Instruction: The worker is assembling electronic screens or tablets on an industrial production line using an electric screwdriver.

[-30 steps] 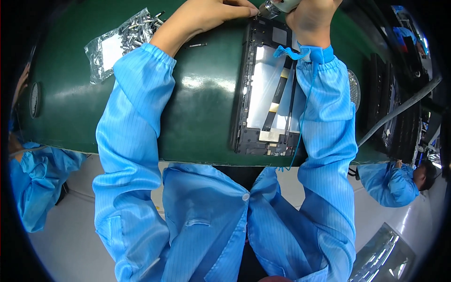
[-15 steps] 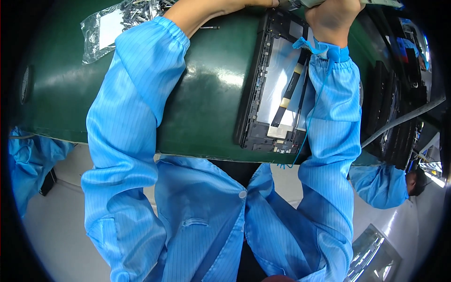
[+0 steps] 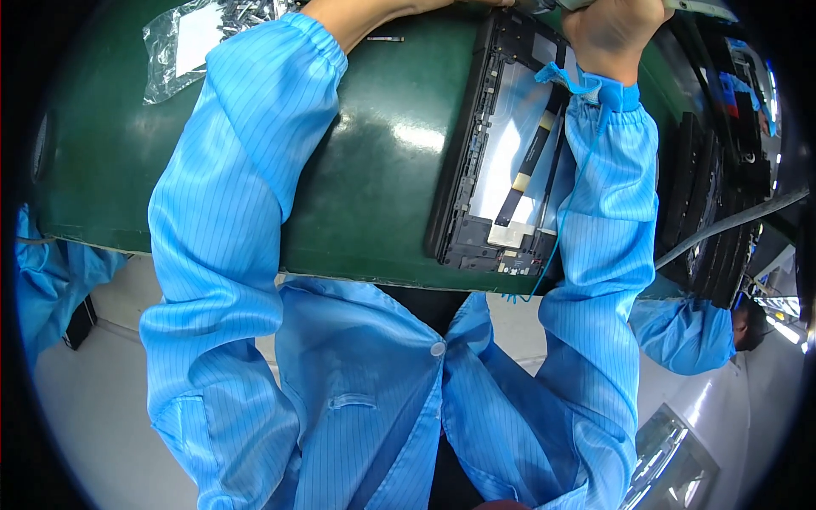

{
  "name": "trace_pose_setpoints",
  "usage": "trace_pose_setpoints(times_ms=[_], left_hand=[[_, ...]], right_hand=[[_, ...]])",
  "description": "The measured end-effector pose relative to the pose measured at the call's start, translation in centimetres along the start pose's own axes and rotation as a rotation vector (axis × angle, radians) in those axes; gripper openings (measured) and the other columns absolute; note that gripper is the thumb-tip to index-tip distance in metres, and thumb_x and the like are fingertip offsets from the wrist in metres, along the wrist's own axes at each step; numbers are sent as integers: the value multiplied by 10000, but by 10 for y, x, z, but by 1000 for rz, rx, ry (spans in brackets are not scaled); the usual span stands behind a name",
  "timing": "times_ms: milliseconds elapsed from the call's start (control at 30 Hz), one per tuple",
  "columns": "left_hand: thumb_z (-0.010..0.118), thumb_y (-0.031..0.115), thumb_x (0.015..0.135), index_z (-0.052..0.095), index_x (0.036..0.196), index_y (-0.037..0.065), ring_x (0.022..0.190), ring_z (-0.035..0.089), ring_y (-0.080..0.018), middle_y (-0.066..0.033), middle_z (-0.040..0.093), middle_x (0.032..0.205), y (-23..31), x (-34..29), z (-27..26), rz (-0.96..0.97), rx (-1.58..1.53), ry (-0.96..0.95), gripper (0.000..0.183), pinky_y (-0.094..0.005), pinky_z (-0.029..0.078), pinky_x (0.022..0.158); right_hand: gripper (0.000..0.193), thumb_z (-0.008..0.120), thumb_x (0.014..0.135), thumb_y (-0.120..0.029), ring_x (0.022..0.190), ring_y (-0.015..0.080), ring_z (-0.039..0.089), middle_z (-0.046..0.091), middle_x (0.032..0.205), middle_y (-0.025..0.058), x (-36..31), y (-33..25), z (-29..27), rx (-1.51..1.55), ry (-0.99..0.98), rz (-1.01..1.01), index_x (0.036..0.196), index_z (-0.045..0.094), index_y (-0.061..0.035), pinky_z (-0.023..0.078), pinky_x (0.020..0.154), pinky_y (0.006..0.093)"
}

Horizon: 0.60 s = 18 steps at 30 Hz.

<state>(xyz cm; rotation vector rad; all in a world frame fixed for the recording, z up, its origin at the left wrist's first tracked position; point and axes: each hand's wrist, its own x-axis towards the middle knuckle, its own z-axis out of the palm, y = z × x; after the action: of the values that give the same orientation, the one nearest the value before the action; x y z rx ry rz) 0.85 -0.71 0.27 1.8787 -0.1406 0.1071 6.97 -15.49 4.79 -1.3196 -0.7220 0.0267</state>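
An opened flat device [image 3: 466,212] with a black frame, silvery inner plate and dark ribbon cable [image 3: 529,167] lies on the green tabletop [image 3: 374,204]. At the far end, my right hand [image 3: 619,30] is closed around a pale grey object [image 3: 701,8], which the upper picture edge cuts off; its kind is unclear. My left hand [image 3: 425,4] reaches across toward that object at the device's far end. Its fingers are mostly outside the picture, so its grip cannot be made out. A blue wrist strap [image 3: 614,95] with a thin cord circles my right wrist.
A clear plastic bag [image 3: 166,64] with many small metal-looking parts sits at the far left. One small dark strip [image 3: 386,38] lies near my left wrist. Black panels [image 3: 693,187] stand at the right beside a grey cable [image 3: 731,223]. Another person's blue sleeve [image 3: 684,333] shows beyond.
My right hand has shifted slightly to the right with the pale grey object still in it. My left hand sits a little higher in the picture. The device stays on the table.
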Motion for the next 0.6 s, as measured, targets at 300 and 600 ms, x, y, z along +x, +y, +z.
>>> trace_pose_setpoints(times_ms=[300, 600], left_hand=[[730, 119, 820, 746, 894, -22, 682, 603, -114, -70, 711, 747, -8, 1, 5, 51, -60, -1, 161, -273, 489, 660], [717, 122, 836, 734, 885, -28, 687, 600, -115, -70, 705, 750, -2, 0, -2, 38, 0, 16, 159, -286, 487, 661]], right_hand=[[102, 504, 817, -78, 465, 126, 485, 657, 869, 214, -4, 0, 4, 57, 6, -49, 828, 555, 9, 438, 445, 262], [162, 518, 869, -118, 474, 114, 501, 624, 751, 149, 0, 3, 5, 68, -17, -117, 838, 588, 25, 435, 458, 254]])
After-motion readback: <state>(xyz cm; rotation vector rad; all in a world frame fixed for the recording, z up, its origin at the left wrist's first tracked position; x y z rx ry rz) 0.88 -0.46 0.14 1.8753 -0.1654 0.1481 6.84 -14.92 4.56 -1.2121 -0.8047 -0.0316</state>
